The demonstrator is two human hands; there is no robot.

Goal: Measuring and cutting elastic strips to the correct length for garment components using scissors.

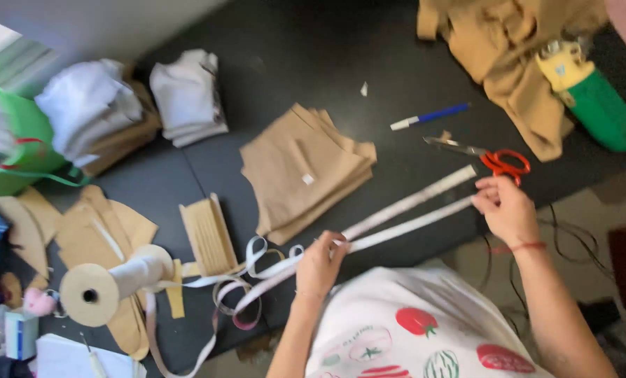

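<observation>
While the tape (404, 213) runs doubled from near left to far right across the table (369, 77), the right hand (505, 206) pinches its far end and the left hand (320, 262) grips it mid-length, scissors (491, 159) just beyond.

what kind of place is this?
Probably a sewing or tailoring workroom. On the dark table lie stacks of cut tan fabric pieces, orange-handled scissors and a spool of white tape. Both hands, left and right, stretch a white strip between them.
</observation>
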